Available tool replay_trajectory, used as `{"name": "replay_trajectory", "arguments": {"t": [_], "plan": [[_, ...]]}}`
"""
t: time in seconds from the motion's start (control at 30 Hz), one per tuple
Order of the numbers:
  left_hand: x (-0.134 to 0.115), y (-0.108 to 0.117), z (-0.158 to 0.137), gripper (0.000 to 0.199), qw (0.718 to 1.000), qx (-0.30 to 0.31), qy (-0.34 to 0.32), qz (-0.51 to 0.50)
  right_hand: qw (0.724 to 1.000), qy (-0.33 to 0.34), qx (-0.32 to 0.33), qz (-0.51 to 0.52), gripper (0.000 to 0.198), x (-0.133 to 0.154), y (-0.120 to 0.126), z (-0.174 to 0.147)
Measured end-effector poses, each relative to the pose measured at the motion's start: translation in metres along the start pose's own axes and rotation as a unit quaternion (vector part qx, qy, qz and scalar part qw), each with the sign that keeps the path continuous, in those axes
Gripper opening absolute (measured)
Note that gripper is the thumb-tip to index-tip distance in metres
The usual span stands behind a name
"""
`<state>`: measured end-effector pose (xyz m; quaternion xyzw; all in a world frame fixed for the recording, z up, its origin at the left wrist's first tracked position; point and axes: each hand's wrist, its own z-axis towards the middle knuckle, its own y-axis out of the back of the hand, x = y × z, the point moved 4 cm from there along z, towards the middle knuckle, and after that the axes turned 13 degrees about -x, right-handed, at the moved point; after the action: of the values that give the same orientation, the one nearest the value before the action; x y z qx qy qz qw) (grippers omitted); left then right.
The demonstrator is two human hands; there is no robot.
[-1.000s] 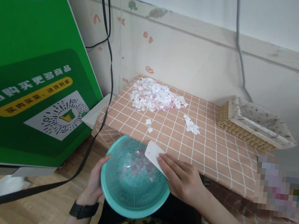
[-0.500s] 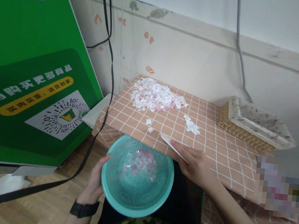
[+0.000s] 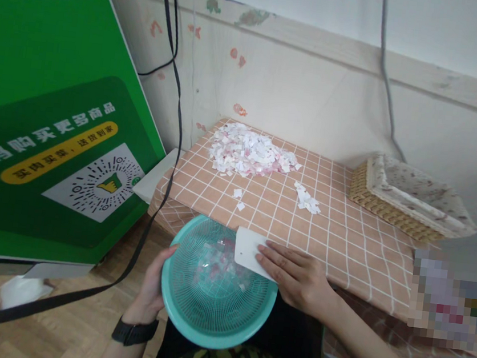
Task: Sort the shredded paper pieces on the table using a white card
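My left hand [image 3: 157,279] grips the rim of a turquoise plastic colander [image 3: 215,328], held against the table's front edge. Clear and pinkish scraps [image 3: 220,266] lie in the bottom of it. In my right hand [image 3: 300,278] is a flat white card [image 3: 251,252] with rounded corners and a small hole, its broad face turned up over the colander's right rim. On the table is a large pile of small white and pink paper scraps [image 3: 250,151]. A smaller cluster of white scraps [image 3: 306,198] lies to its right, with a few loose pieces [image 3: 239,199] nearer the edge.
A checked brown cloth covers the table [image 3: 368,251]. At its right back stands a wicker basket [image 3: 413,196] with a fabric lining. A green sign panel [image 3: 71,97] rises at left, and a black strap [image 3: 177,137] hangs in front of it.
My right hand has shifted toward me and slightly left, off the table edge and over the colander. The card has turned from edge-on to face up.
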<state>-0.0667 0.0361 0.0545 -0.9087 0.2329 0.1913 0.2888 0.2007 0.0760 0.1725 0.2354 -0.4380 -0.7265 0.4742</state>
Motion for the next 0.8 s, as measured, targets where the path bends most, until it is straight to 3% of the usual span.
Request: {"name": "replay_trajectory", "arguments": {"t": [0.47,0.6,0.8], "plan": [[0.002,0.003,0.003,0.01,1.0,-0.012,0.002,0.007,0.997,-0.066,-0.027,-0.025,0.056,-0.037,0.004,-0.005],[0.002,0.004,0.002,0.009,1.0,-0.016,-0.005,0.008,0.992,-0.1,-0.07,-0.028,0.062,-0.049,0.004,-0.01],[0.002,0.002,0.002,0.006,1.0,-0.008,0.007,0.004,0.994,-0.05,-0.093,-0.039,0.061,-0.017,-0.005,0.002]]}}
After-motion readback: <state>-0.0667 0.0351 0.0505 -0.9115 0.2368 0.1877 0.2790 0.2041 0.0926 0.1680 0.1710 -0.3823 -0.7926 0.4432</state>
